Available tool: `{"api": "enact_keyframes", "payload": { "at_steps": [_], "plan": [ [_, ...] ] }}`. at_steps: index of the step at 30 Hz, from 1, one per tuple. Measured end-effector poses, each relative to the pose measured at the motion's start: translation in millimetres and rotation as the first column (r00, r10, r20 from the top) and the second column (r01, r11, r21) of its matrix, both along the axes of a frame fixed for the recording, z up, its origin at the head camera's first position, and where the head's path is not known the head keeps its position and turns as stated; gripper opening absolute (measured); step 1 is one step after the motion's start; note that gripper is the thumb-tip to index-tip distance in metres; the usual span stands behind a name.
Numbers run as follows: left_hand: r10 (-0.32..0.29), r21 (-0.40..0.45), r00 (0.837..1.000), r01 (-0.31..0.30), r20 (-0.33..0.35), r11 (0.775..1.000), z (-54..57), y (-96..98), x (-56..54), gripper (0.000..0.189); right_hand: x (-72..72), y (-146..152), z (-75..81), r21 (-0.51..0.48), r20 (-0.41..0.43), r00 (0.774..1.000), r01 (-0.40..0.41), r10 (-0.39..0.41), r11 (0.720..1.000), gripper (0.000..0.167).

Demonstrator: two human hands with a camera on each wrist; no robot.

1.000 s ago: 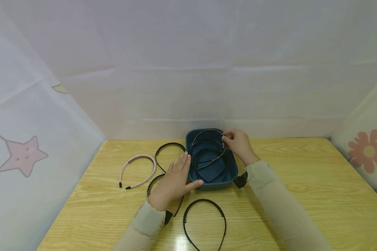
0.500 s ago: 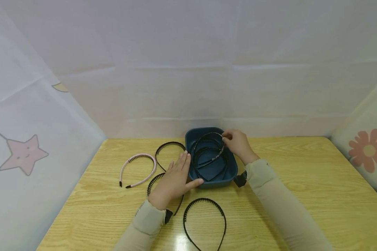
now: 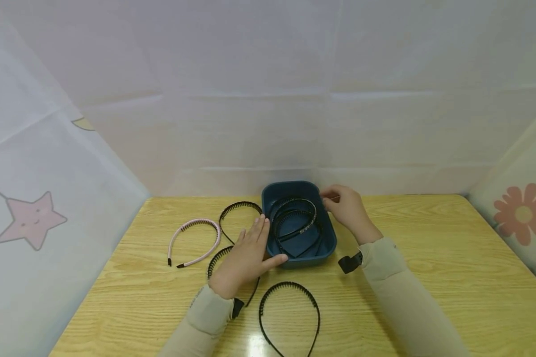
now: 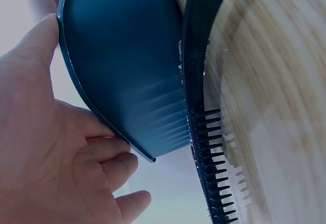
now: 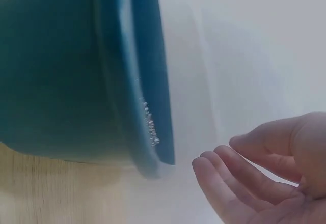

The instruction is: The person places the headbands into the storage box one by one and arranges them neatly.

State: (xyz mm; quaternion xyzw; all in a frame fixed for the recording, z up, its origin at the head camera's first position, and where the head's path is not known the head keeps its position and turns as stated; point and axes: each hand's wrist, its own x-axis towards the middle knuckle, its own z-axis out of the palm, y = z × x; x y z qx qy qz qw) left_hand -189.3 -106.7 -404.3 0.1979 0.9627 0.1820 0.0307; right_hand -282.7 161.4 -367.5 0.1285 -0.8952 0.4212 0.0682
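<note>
A dark blue plastic bin (image 3: 308, 264) stands near the table's back edge. Inside it lie black headbands; on top is one with sparkly bits (image 3: 306, 228), whose glitter (image 5: 150, 124) shows past the rim in the right wrist view. My left hand (image 3: 245, 255) rests against the bin's left side, fingers straight and thumb at the near rim. In the left wrist view its fingertips touch the rim from outside. My right hand (image 3: 347, 208) is just right of the bin, holding nothing; the right wrist view shows its relaxed fingers (image 5: 209, 175) apart from the rim.
Left of the bin lie a pink headband (image 3: 219, 230) and a black toothed headband (image 3: 241, 203). Another black headband (image 3: 214, 260) is partly under my left hand. A further one (image 3: 289, 284) lies in front. Fabric walls (image 3: 268, 124) enclose the wooden table (image 3: 429, 258).
My right hand has let go of the sparkly black headband, which has sunk into the bin, and has moved a little right, off the rim. The left hand stays in place.
</note>
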Motion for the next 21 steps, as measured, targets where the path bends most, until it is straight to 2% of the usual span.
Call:
{"api": "enact_keyframes", "payload": {
  "at_steps": [4,7,12,18,21],
  "plan": [
    [0.002,-0.005,1.000,-0.002,-0.001,1.000,0.1,-0.7,-0.2,0.103,12.6,3,2.2,-0.054,0.016,1.000,-0.024,0.025,0.998,0.024],
    [0.004,-0.009,1.000,-0.004,-0.002,1.000,0.1,-1.1,0.0,0.103,25.9,3,4.3,-0.076,0.060,0.998,-0.029,0.034,0.997,0.025],
    [0.004,-0.011,1.000,-0.004,-0.003,1.000,-0.5,-1.0,-0.1,0.102,48.9,-2,9.0,-0.036,0.114,0.992,-0.054,0.058,0.998,0.024],
    [0.009,-0.006,1.000,-0.009,-0.004,1.000,-1.0,-2.2,0.1,0.102,70.6,-7,10.1,0.032,0.093,0.987,-0.132,0.129,0.991,0.016],
    [0.008,-0.012,1.000,-0.008,-0.011,1.000,-1.4,-2.5,0.2,0.102,80.4,-7,9.0,0.060,0.096,0.978,-0.193,0.187,0.979,0.011]
  ]
}}
